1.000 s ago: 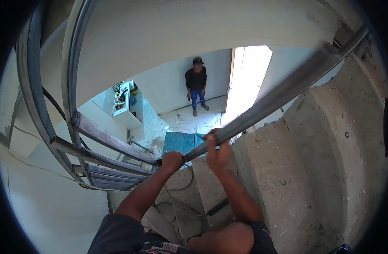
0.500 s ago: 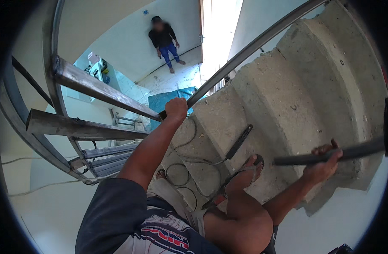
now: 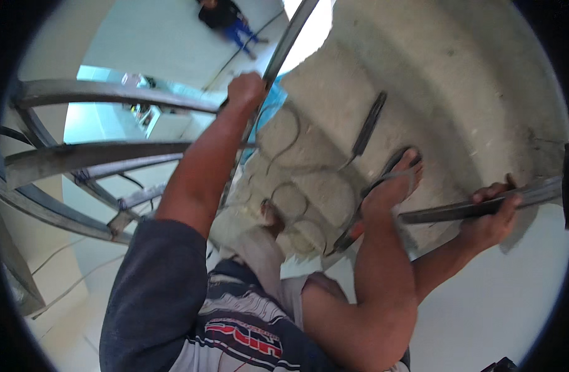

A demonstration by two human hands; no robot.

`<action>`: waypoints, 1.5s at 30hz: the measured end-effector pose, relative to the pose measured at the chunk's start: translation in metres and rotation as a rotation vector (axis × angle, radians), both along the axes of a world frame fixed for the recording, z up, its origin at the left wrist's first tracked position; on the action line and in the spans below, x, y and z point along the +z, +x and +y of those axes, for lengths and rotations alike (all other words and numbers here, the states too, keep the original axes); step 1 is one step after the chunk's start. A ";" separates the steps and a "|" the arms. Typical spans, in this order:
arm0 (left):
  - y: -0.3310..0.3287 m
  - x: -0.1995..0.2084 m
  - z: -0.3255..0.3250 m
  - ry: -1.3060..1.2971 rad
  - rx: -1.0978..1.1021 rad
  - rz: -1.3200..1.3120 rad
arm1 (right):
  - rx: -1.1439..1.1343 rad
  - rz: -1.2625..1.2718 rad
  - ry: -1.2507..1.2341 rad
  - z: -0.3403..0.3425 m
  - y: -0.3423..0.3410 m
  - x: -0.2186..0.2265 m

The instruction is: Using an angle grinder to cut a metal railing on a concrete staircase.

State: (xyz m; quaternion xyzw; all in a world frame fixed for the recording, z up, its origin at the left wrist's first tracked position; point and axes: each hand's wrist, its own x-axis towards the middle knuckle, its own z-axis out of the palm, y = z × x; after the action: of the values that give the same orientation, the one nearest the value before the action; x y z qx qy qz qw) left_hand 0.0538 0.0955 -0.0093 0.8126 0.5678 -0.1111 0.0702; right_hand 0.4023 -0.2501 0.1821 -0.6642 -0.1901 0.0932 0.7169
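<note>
My left hand (image 3: 246, 91) is closed around the metal handrail (image 3: 291, 38), where a crosswise square tube (image 3: 123, 93) of the railing meets it. In my right hand (image 3: 490, 224), fingers wrapped round it, is a long grey metal tube (image 3: 433, 214) that runs off to the right edge. A black rod-like handle with a cable (image 3: 370, 124) lies on the concrete stair (image 3: 334, 93) between my hands, beyond my sandalled foot (image 3: 399, 177). Beside that foot lies a black and red tool (image 3: 348, 235), partly hidden by my leg.
Loops of cable (image 3: 289, 198) lie on the steps around my feet. Railing tubes (image 3: 98, 156) stick out over the drop at left. Below, a person in dark clothes (image 3: 225, 18) stands by the wall, and a white cabinet (image 3: 166, 124) holds various items.
My view has swung and tilted, so the railing, stairs and person below appear shifted. Both hands keep their grips on handrail and tube. The tube appears slightly higher and farther right.
</note>
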 end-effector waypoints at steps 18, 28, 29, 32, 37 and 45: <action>0.003 0.015 -0.005 -0.093 0.013 0.160 | 0.216 0.050 0.024 0.022 -0.016 -0.025; -0.004 0.017 0.002 -0.077 -0.061 0.167 | 0.185 -0.024 -0.038 0.035 -0.031 -0.018; -0.002 0.018 0.002 -0.079 -0.055 0.165 | 0.196 -0.019 -0.032 0.033 -0.030 -0.018; -0.002 0.018 0.003 -0.094 -0.050 0.162 | 0.200 -0.013 -0.026 0.032 -0.032 -0.019; -0.003 0.015 0.003 -0.078 -0.065 0.169 | 0.194 -0.024 -0.023 0.030 -0.033 -0.020; -0.001 0.017 0.006 -0.074 -0.098 0.221 | 0.200 -0.031 -0.016 0.035 -0.037 -0.019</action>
State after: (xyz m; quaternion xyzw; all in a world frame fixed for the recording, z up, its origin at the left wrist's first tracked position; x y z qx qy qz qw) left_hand 0.0524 0.1018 0.0081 0.8190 0.5272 -0.2243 0.0316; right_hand 0.3657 -0.2148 0.1630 -0.6491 -0.2657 0.1554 0.6956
